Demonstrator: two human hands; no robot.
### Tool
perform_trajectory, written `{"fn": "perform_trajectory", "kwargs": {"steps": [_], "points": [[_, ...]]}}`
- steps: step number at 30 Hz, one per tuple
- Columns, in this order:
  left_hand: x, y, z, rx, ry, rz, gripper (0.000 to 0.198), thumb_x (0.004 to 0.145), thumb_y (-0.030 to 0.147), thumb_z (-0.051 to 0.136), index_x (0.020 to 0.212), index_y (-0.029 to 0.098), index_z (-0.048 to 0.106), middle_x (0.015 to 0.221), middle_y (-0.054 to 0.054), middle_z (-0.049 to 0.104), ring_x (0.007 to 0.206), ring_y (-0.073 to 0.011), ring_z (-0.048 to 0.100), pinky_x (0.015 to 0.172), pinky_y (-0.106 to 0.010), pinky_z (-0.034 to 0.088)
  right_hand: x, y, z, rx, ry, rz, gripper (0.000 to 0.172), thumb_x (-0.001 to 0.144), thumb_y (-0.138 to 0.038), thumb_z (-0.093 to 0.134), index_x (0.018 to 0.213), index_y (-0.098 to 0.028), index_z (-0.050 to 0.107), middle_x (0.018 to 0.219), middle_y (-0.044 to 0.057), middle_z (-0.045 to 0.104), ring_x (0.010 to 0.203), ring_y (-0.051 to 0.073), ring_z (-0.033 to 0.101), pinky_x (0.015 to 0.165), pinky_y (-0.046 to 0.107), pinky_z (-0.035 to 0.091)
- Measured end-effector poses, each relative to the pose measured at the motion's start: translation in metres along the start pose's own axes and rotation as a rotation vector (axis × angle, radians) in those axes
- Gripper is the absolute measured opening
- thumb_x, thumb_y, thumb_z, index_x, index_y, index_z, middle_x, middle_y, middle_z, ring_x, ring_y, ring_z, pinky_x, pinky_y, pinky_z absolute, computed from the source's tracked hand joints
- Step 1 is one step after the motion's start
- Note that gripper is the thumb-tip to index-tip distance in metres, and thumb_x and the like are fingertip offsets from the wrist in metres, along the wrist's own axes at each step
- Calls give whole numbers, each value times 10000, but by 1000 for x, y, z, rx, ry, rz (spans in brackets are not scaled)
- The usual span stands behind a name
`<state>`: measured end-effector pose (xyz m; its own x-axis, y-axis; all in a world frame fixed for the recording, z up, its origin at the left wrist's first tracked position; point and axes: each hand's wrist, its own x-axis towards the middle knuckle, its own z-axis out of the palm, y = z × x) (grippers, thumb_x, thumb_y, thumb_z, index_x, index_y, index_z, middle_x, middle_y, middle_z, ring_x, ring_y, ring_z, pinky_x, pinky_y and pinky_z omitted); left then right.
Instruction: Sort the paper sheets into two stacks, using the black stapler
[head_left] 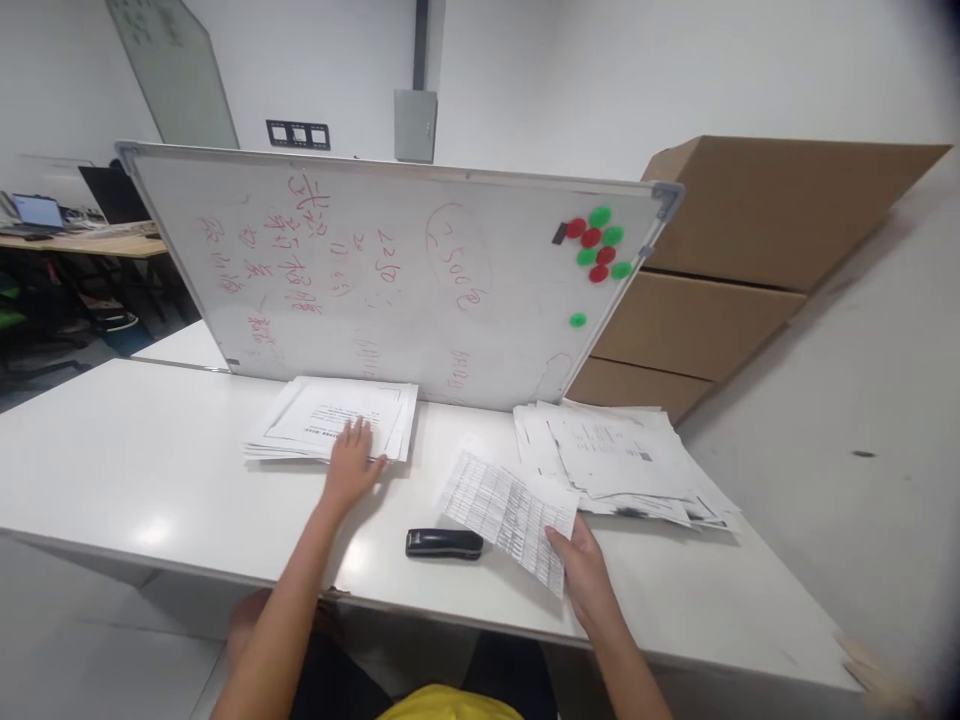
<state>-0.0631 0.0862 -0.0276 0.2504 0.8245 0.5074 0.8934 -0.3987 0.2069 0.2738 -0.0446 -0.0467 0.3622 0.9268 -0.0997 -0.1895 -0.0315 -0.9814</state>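
My left hand [354,462] lies with fingers spread on the near right part of a paper stack [300,410], whose top sheet bears a printed frame and text. In my right hand [579,560] is a sheet of paper [510,515] printed with a dense table, gripped by its right edge between thumb and fingers. The sheet is tilted above the table, its lower left side close to a black stapler [444,544]. Beyond my right hand, a second, untidier paper pile [622,455] rests with its edges fanned out.
A whiteboard [360,270] with red writing stands along the back of the white table [187,500]. Red and green magnets [598,240] cluster at its upper right. Cardboard boxes [750,220] are stacked behind it. At far left is a desk with a laptop [39,212].
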Motion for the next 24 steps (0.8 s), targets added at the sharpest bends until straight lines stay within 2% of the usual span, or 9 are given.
{"fn": "perform_trajectory", "kwargs": {"steps": [3,6,8,10,11,14,16,19,24], "points": [[0,-41,-1,73,-43,84,363,896,274,462,1236,197,565,1314,-104,571,1235,-310,500,1047,-540,335,-4,14,-21,-24,55,22,594,699,-390,707,1242,-200,559,1210,87,667,1150,302,587,982,423,445],[-9,-37,-9,100,45,183,322,912,164,411,1158,218,611,1239,-61,631,1169,-283,555,994,-497,401,-6,25,-34,-29,127,58,589,669,-406,725,1199,-194,580,1167,92,687,1112,318,606,937,429,474],[-16,-9,-16,101,177,231,329,906,129,421,1176,196,596,1237,-71,631,1182,-285,543,945,-468,441,-9,29,-36,-3,149,59,590,652,-410,741,1181,-200,588,1147,90,697,1095,323,614,913,428,486],[-26,38,-20,77,284,296,358,892,105,445,1225,172,558,1250,-83,621,1224,-282,509,930,-442,454,-12,28,-33,24,141,46,574,650,-411,750,1165,-209,599,1135,85,703,1084,319,619,905,421,491],[-32,65,-19,52,294,345,376,886,99,457,1248,159,539,1256,-88,617,1248,-275,488,939,-428,451,-13,27,-31,32,131,40,558,650,-412,754,1150,-211,608,1129,82,706,1080,318,621,903,418,491],[-56,149,-5,-2,206,518,363,888,104,460,1235,159,551,1270,-87,608,1307,-252,431,976,-408,422,-15,22,-22,56,85,30,510,655,-421,757,1103,-209,639,1110,78,715,1059,315,632,898,412,494],[-72,192,11,-26,132,565,320,907,167,476,1213,157,567,1304,-95,583,1302,-244,440,986,-399,408,-14,21,-20,86,73,31,496,686,-457,727,1108,-209,649,1110,74,717,1050,309,638,889,412,501],[-86,223,33,-17,98,580,290,926,217,469,1180,149,590,1335,-91,558,1263,-244,484,983,-389,399,-11,22,-24,93,96,1,513,766,-549,620,1162,-225,638,1152,66,702,1078,291,629,894,410,509],[-90,227,41,35,88,720,340,925,194,463,1245,128,559,1421,-72,471,1354,-273,363,1097,-422,290,-18,22,-40,-11,20,-134,562,741,-453,708,1248,-247,576,1227,80,661,1140,271,596,986,420,457]]}}
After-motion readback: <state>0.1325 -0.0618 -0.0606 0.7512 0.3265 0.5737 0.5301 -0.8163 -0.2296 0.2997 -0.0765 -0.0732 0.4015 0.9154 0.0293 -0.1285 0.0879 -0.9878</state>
